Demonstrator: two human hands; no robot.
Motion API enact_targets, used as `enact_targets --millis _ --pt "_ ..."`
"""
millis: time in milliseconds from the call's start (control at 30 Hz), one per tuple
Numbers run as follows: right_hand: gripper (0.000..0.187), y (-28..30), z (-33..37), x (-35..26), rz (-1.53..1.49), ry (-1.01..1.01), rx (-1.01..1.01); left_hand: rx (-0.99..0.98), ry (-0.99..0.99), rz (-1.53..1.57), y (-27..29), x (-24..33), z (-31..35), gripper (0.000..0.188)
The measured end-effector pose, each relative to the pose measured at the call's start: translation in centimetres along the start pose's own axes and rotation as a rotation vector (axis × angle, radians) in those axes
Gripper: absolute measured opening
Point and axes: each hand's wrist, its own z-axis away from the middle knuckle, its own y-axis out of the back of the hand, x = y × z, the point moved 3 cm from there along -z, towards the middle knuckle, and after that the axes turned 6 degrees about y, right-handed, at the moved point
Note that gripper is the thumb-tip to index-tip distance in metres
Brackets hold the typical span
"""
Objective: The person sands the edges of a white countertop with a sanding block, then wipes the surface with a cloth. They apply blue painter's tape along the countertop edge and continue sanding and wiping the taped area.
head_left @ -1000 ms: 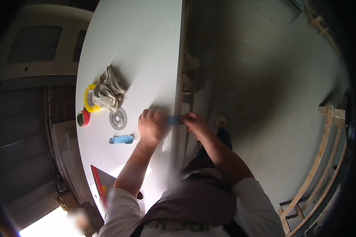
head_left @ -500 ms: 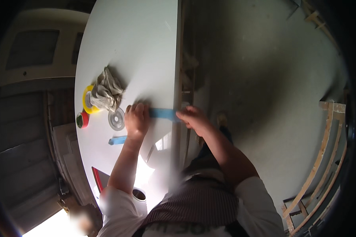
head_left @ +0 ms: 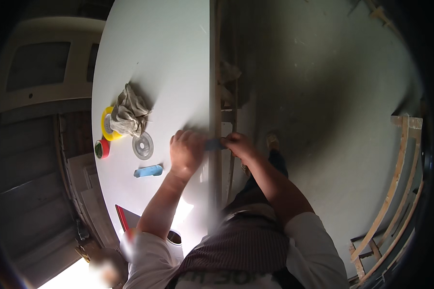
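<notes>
Blue strip (head_left: 213, 144), frame centre | pinched in right hand (head_left: 238, 146) | against left hand (head_left: 187, 151), fingers curled, cannot tell if gripping

Half a second on, I log left hand (head_left: 187, 153) nearer right hand (head_left: 238, 146), less blue strip (head_left: 213, 145) showing, loose blue piece (head_left: 148, 171) uncovered.

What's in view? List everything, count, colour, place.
Tabletop: 1, white, centre
Tape: 1, yellow, tabletop's left edge
Cloth: 1, beige, overlapping tape
Roll: 1, red, below tape
Disc: 1, grey, below cloth
Piece: 1, blue, below disc
Strip: 1, blue, tabletop's right edge
Pot: 1, white, lower tabletop
Sheet: 1, red and dark, lower tabletop
Rack: 1, brown, right
Floor: 1, grey, right
Panel: 1, pale, upper left
Apron: 1, dark, bottom
Left hand: 1, bare, centre
Right hand: 1, bare, centre
</notes>
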Motion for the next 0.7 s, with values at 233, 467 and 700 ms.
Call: enact_targets --millis 233,467,700 --pt "0.022 -0.4 1.0 -0.8 -0.05 0.051 -0.107 0.025 0.013 -0.139 -0.4 -1.7 1.9 0.014" --pt "0.021 -1.7 3.5 -2.6 -0.118 0.115 -0.152 0.082 0.103 -0.242 2.2 -5.3 2.0 0.024" --pt "0.021 -1.0 2.4 0.1 0.04 0.167 -0.061 -0.014 0.002 -0.225 0.2 -3.7 3.7 0.011"
